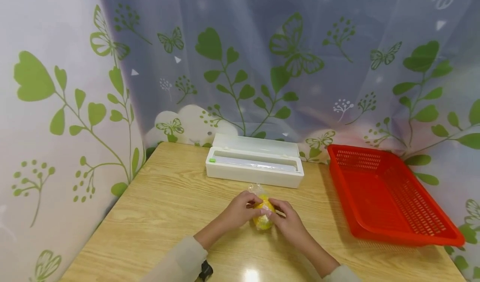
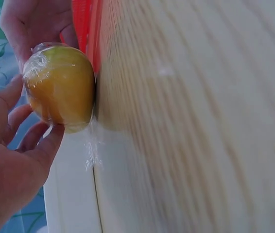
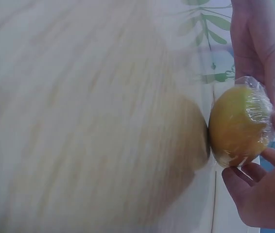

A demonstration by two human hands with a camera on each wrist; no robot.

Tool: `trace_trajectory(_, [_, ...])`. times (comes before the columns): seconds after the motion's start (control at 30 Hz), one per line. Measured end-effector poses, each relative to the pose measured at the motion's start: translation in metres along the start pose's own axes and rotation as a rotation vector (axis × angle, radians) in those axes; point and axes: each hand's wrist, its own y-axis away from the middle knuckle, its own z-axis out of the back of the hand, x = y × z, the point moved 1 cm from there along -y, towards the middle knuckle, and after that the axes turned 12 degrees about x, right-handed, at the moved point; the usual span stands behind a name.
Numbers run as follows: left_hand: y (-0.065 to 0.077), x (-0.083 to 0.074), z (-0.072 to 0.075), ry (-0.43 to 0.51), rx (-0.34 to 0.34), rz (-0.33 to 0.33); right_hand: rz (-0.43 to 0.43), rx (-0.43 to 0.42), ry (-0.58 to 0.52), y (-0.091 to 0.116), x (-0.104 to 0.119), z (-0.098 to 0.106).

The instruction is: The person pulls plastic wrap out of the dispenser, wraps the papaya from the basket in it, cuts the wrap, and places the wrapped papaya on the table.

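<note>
A yellow fruit (image 1: 264, 221) with a greenish patch rests on the wooden table, wrapped in clear cling film. My left hand (image 1: 236, 211) holds it from the left, thumb and fingertips on the film. From the right, my right hand (image 1: 294, 225) grips the same fruit, the two thumbs close together over its near side. In the left wrist view, loose film (image 2: 93, 150) sticks out past the fruit (image 2: 62, 90) along the tabletop. The right wrist view shows crinkled film (image 3: 258, 109) bunched over the fruit's upper side, near the thumb.
Behind the hands stands a white cling film dispenser (image 1: 255, 173), its lid (image 1: 256, 143) raised and a green slider (image 1: 212, 160) at its left end. A red plastic basket (image 1: 382, 194) sits at the table's right side. Patterned curtains (image 1: 240, 65) hang behind and at the left.
</note>
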Motion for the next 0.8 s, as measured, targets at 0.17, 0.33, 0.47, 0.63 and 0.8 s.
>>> trace_trajectory(0.17, [-0.0017,-0.0020,-0.0016,-0.004,-0.011,-0.020,-0.011,0.019,0.019,0.0020,-0.0002,0.0045])
trace_trajectory(0.33, [-0.0035,-0.0048,-0.0037,-0.001,-0.030,-0.044,-0.027,-0.041,0.023,-0.0011,-0.0018,0.0069])
trace_trajectory(0.47, [-0.0047,-0.0053,-0.0035,0.025,-0.007,-0.038,-0.026,-0.077,-0.008,-0.0052,-0.0025,0.0064])
trace_trajectory(0.63, [-0.0036,-0.0038,0.0016,0.013,0.104,-0.001,-0.030,-0.075,-0.006,-0.0045,-0.0007,0.0064])
trace_trajectory(0.8, [-0.0015,-0.0026,0.0053,-0.032,0.172,0.022,-0.042,-0.064,-0.013,-0.0028,0.0001,0.0065])
